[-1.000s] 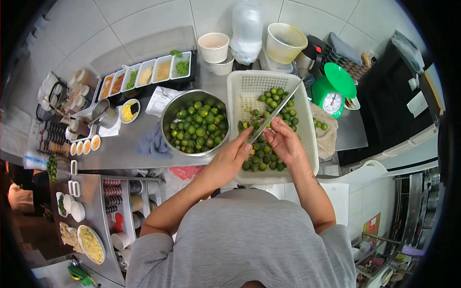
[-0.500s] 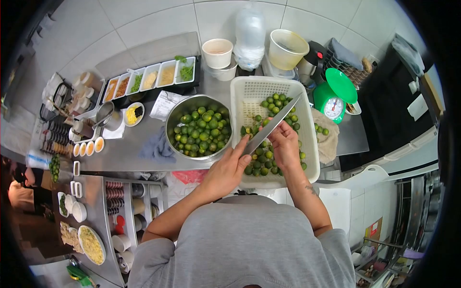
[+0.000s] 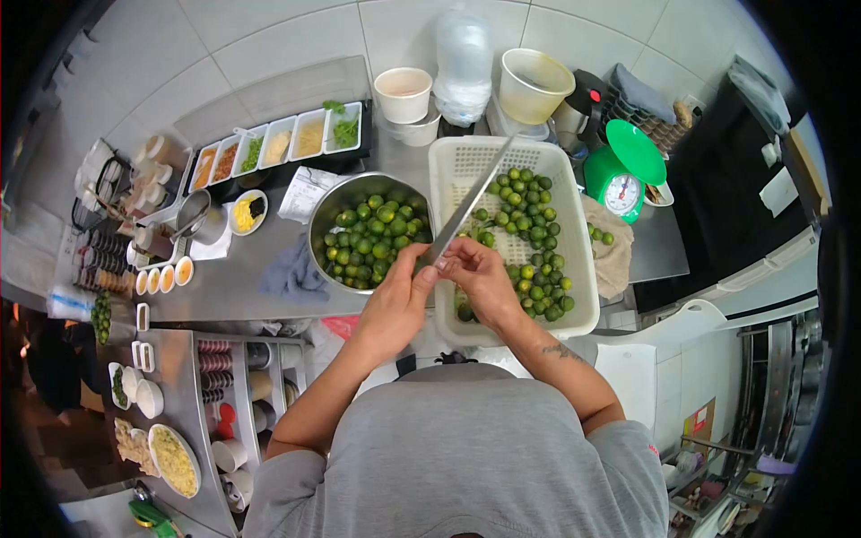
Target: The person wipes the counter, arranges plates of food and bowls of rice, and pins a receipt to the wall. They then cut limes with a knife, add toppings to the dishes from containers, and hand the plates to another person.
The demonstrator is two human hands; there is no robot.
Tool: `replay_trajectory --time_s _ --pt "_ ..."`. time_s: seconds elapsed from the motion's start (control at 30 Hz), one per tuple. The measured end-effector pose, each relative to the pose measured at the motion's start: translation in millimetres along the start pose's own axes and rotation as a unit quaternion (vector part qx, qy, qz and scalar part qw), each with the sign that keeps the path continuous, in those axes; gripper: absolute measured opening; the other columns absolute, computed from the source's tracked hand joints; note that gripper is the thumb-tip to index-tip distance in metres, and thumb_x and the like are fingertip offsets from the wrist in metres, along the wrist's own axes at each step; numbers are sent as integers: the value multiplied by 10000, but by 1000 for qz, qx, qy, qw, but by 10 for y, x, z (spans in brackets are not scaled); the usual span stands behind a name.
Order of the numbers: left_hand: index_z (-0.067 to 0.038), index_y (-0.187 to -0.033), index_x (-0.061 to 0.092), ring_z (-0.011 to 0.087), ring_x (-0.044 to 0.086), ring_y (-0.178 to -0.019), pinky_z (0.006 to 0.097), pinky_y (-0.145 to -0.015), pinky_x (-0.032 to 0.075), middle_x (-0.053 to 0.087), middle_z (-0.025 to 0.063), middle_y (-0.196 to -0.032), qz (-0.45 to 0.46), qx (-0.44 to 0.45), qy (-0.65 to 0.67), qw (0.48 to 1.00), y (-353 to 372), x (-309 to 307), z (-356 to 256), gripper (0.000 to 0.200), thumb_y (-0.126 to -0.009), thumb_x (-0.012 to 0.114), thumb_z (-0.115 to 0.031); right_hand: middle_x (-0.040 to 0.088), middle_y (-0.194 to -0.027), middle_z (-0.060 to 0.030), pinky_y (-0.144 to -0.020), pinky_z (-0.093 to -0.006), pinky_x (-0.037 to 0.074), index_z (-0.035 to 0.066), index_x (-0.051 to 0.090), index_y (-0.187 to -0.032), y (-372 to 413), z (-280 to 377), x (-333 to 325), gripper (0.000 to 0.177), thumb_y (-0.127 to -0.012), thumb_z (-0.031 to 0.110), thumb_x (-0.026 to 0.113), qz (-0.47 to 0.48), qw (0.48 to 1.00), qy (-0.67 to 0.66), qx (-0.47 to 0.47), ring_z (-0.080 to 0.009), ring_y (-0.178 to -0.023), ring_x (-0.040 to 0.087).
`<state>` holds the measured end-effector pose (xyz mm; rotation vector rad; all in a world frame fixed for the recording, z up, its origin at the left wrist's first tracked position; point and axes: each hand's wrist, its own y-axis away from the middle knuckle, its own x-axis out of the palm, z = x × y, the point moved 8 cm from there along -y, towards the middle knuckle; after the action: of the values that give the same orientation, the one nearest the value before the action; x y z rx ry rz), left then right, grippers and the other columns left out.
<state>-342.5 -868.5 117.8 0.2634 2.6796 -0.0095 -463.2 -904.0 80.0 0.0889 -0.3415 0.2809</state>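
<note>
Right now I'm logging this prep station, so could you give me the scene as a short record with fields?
Left hand: gripping the knife, handle hidden
Right hand: fingers close to the knife's near end; whether it holds a fruit is unclear
Blade: slanting away from the person, above the white basket
White basket: loose green citrus, part of the bottom bare
Steel bowl: left of the basket, heaped with similar fruit
Right of basket: tan towel, green scale
</note>
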Motion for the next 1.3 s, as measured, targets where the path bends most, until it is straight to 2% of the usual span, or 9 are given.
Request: replay_trajectory --time_s 0.2,0.3,0.4,0.5,0.6,0.77,0.83,1.0,1.3 --pt "-55 -1244 405 376 588 -1002 414 -860 438 596 243 -1061 -54 -41 -9 998 32 -317 172 409 -987 363 -370 609 -965 -68 -781 -278 490 -8 574 -1076 -333 338 -228 267 -815 4 628 38 965 258 -31 -147 -850 589" --pt "-18 -1259 404 364 578 -1028 396 -886 421 592 249 -1055 -83 -89 -12 993 68 -520 258 465 -991 335 -392 585 -971 -122 -832 -358 479 -18 573 -1030 -662 389 -838 275 -769 27 647 33 701 678 -216 -265 -924 580" --pt "2 -1337 349 368 558 -1050 382 -920 399 576 252 -1094 -134 -94 -34 986 34 -706 405 542 -991 308 -413 579 -926 -136 -856 -418 457 -20 564 -1003 -751 108 -1073 288 -743 55 664 84 586 782 -196 -338 -929 561" --pt "-56 -1395 306 141 452 -661 256 -595 392 507 85 -852 -164 -74 -34 983 38 -802 400 564 -988 327 -445 594 -887 -115 -798 -403 484 -16 561 -1001 -751 230 -1146 290 -758 95 677 22 689 705 -163 -297 -879 593" --pt "-81 -1413 292 93 425 -575 226 -519 384 482 40 -808 -118 -45 32 991 21 -705 293 557 -992 324 -444 605 -972 -118 -779 -359 520 -18 554 -1056 -725 63 -1400 263 -824 81 627 -33 990 124 63 -251 -883 625" --pt "-105 -1423 299 67 407 -578 195 -530 369 440 13 -800 10 -32 124 992 14 -191 -12 523 -1000 326 -411 604 -1052 -134 -828 -301 539 -45 508 -1153 -241 351 -871 270 -926 98 530 -9 988 -135 71 -227 -975 631" --pt "-68 -1397 334 224 500 -915 301 -806 392 502 134 -1079 35 -2 88 995 -13 -22 -96 505 -997 346 -377 603 -1071 -147 -832 -293 540 -54 493 -1178 -153 329 -851 292 -933 103 525 -20 988 -140 57 -237 -1007 626" --pt "-71 -1392 344 345 499 -1164 378 -987 371 462 242 -1311 67 57 6 996 -12 263 -216 482 -994 370 -341 603 -1113 -151 -888 -317 493 -38 507 -1200 -95 252 -888 324 -919 118 549 -27 990 -135 -1 -224 -1032 606" --pt "-118 -1414 295 409 551 -1034 455 -883 441 489 248 -1204 97 12 -151 984 92 378 -218 478 -987 366 -321 625 -1047 -113 -871 -288 455 -33 538 -1187 17 255 -934 314 -880 25 567 -84 991 -92 -52 -169 -950 592"
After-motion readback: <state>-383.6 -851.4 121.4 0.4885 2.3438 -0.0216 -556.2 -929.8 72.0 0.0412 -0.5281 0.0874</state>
